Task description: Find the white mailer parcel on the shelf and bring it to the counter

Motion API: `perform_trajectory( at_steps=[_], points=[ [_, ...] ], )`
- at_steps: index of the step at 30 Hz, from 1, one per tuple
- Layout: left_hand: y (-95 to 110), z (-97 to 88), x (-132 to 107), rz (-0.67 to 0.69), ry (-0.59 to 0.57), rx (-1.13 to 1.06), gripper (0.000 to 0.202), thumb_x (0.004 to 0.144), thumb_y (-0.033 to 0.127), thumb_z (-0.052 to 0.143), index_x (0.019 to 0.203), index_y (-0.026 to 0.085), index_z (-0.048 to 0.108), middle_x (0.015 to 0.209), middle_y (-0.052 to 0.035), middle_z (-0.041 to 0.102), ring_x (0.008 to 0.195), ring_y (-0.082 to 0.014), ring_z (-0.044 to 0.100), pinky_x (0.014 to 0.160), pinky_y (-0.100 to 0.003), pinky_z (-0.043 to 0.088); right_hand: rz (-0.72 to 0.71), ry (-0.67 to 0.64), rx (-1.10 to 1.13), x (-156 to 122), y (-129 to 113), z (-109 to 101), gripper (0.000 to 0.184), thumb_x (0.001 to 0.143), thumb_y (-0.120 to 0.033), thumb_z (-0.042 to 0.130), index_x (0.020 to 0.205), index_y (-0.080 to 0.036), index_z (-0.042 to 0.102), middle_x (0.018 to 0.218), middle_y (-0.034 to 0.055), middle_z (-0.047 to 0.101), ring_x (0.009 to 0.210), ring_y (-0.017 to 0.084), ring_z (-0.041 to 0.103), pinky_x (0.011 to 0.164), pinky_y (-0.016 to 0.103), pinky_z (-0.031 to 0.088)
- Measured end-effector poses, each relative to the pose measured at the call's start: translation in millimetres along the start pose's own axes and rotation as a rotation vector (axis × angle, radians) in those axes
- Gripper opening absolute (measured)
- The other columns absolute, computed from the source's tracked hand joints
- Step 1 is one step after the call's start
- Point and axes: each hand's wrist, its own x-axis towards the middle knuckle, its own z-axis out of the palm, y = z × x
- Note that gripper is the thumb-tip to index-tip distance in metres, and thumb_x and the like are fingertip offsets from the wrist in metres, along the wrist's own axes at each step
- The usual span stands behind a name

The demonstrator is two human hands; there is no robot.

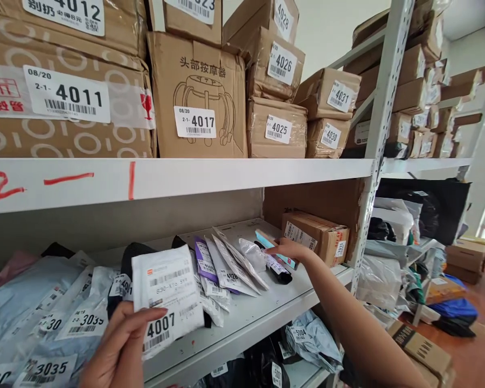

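Note:
My left hand [121, 345] pinches a white parcel bag [167, 296] by its lower left edge, thumb across the front. Its label reads 4007, and it is held up in front of the lower shelf. Deeper on that shelf, my right hand [286, 249] has its fingers over a thin light blue packet [286, 260], which leans at the right end of a row. A black packet with a white label [281, 274] lies just beside it. Left of these, white envelopes [231, 269] and a purple packet [205, 260] lean against one another.
A brown carton [313, 234] stands behind my right hand. Grey bags labelled 3035 [81, 322] crowd the left. Above runs a white shelf beam [226, 180] bearing labelled cartons [202, 91]; an upright post [382, 108] rises at right. More bags [313, 337] lie below.

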Motion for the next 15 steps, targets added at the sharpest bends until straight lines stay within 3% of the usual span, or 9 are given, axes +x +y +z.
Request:
perform_trajectory(
  at_steps=[3,8,12,15],
  points=[
    [-1,9.3,-7,-0.147,-0.086,-0.139,0.024,0.081,0.046,0.061,0.07,0.025,0.062,0.089,0.0025,0.054,0.081,-0.0116,0.051,0.068,-0.019,0.042,0.005,-0.041,-0.135,8,-12,7,0.022,0.059,-0.025,0.08,0.058,-0.015,0.061,0.053,0.003,0.055,0.063,0.023,0.061,0.053,0.03,0.044],
    [17,25.8,-24,-0.428,-0.125,-0.552,0.05,0.072,0.049,0.072,0.069,0.022,0.03,0.069,0.0055,0.035,0.066,-0.0107,0.036,0.058,-0.016,0.038,0.039,-0.058,-0.13,4,-27,16,0.024,0.058,-0.026,0.081,0.069,-0.013,0.064,0.06,0.0052,0.06,0.058,0.021,0.061,0.048,0.029,0.044],
    [20,26.2,-33,-0.516,-0.175,-0.624,0.052,0.07,0.047,0.075,0.068,0.022,0.029,0.068,0.0056,0.036,0.065,-0.0107,0.036,0.057,-0.019,0.037,0.021,0.01,0.016,-14,-24,12,0.047,0.058,-0.037,0.083,0.093,-0.01,0.065,0.075,0.0096,0.065,0.06,0.021,0.062,0.05,0.03,0.047],
    [18,23.4,-38,-0.561,-0.208,-0.673,0.053,0.068,0.046,0.077,0.068,0.022,0.03,0.067,0.0056,0.036,0.065,-0.0107,0.037,0.057,-0.019,0.037,-0.031,0.076,0.172,-44,-13,7,0.055,0.075,-0.043,0.071,0.118,-0.014,0.054,0.092,0.0108,0.067,0.063,0.017,0.063,0.054,0.028,0.05]
  ],
)
